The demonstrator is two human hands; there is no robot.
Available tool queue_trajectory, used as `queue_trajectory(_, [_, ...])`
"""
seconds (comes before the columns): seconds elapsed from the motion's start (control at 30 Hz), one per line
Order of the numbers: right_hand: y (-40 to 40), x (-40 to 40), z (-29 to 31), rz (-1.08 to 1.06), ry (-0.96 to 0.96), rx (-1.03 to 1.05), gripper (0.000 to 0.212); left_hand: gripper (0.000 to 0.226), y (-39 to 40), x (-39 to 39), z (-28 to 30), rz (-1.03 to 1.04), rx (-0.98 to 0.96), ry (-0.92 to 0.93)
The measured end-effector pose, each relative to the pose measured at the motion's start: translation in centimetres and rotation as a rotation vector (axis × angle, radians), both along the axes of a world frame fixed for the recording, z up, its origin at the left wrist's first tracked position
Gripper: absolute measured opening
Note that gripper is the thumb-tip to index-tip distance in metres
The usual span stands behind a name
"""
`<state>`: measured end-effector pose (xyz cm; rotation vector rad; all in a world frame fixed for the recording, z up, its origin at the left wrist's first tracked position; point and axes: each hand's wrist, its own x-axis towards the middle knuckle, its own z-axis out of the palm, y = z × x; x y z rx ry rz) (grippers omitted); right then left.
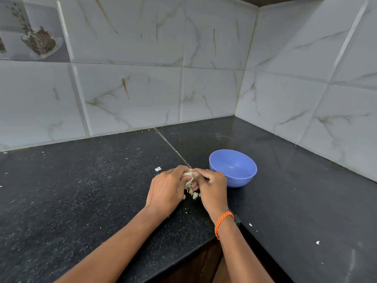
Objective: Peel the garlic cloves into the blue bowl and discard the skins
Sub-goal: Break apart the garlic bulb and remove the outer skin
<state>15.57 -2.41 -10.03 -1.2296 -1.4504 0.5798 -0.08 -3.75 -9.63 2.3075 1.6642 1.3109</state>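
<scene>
I am gripping the garlic (pixel 186 175) with my left hand (pixel 166 186) while my right hand (pixel 211 183) is pinching its skin, just left of the blue bowl (pixel 233 167); loose flakes (pixel 194 195) are littering the desk (pixel 81 190), so skins risk drifting into the bowl.

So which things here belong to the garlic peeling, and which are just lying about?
Job:
garlic, gripped by left hand and right hand
blue bowl
skin scraps

Lying about:
orange wrist thread
white flecks on the counter
</scene>
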Motion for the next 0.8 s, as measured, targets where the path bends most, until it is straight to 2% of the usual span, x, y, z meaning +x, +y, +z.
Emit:
queue_trajectory(0.5, [0.3,0.0,-0.1,0.012,0.035,-0.038,0.018,0.012,0.0,0.0,-0.2,0.016,-0.011,0.085])
queue_trajectory(0.67, [-0.8,-0.2,0.6,0.028,0.088,0.083,0.018,0.017,-0.5,-0.3,0.4,-0.027,0.022,-0.159])
queue_trajectory(0.8, [-1.5,-0.3,0.8,0.055,0.172,0.141,0.021,0.046,-0.9,-0.4,1.1,-0.199,-0.05,-0.408])
